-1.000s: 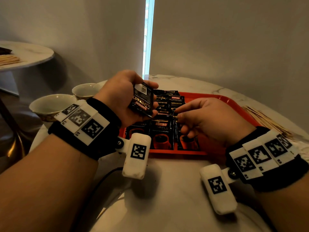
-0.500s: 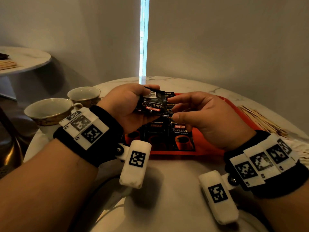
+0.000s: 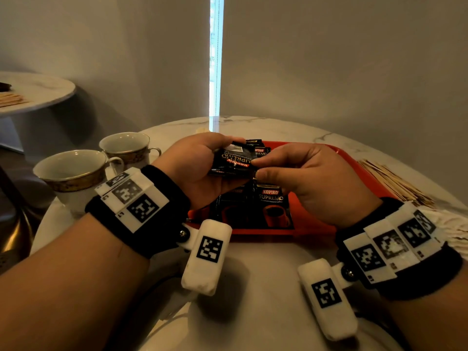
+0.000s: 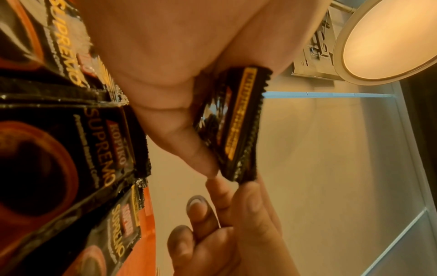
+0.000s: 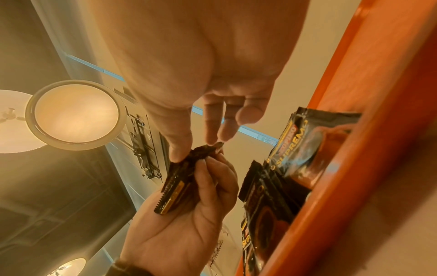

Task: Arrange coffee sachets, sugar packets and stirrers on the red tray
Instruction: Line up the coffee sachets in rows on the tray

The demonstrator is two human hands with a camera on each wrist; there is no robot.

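Left hand [image 3: 200, 165] holds a small stack of black coffee sachets [image 3: 234, 160] above the near-left part of the red tray [image 3: 354, 171], fingers curled round the stack. Right hand [image 3: 304, 181] pinches the right edge of the top sachet between thumb and forefinger; its other fingers hang loosely curled. Left wrist view shows the stack edge-on, right fingers [image 4: 248, 205] meeting it at the corner.

More sachets [image 3: 272, 206] already lie in rows on the tray, under both hands. Wooden stirrers [image 3: 395, 183] lie on the worktop [image 3: 253, 300] just right of the tray, not on it. Pale paper packets [image 3: 455, 224] at the far right edge, likely the sugar, too cropped to be sure. Two cups [image 3: 76, 173] left of the tray.

Judged step: peeling one sachet off the stack to lay it down. Coffee part looks well along, stirrers and sugar not yet moved.

Risks:
- Foil is slick, the pinch is only at an edge, so two sachets may come away together, or the one slips and lands askew.
- Left grip loosening during the pull could spill the stack onto the laid rows.
- Hands low over the tray could nudge the neat sachets when setting down.
- Right wrist close to the stirrers, a wide swing could scatter them.
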